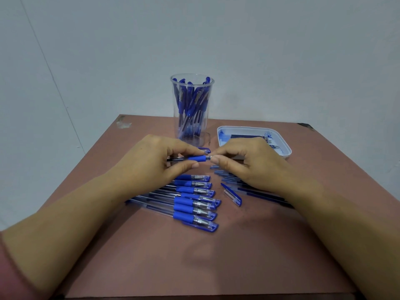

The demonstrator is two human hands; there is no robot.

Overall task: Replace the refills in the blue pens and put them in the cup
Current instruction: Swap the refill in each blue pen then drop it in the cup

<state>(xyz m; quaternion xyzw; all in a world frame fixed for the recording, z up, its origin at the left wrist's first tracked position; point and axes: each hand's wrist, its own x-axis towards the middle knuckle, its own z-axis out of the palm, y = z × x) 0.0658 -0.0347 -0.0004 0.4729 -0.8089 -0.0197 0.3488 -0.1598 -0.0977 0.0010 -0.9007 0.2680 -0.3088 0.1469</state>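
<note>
head view: the left hand [155,163] pinches a blue pen [195,158] by its rubber grip, held level over the table [194,267], just near of the clear cup [205,136] full of pens. the right hand [249,164] has its fingers pinched on the pen's tip end. capped pens [194,204] lie in a row nearer. a loose cap [233,195] and refills [259,192] lie to the right, and a white tray [286,149] sits far right.

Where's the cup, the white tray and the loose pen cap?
cup [194,138]: head view, clear wall near its base.
white tray [244,127]: head view, far rim.
loose pen cap [233,197]: head view, middle of its body.
</note>
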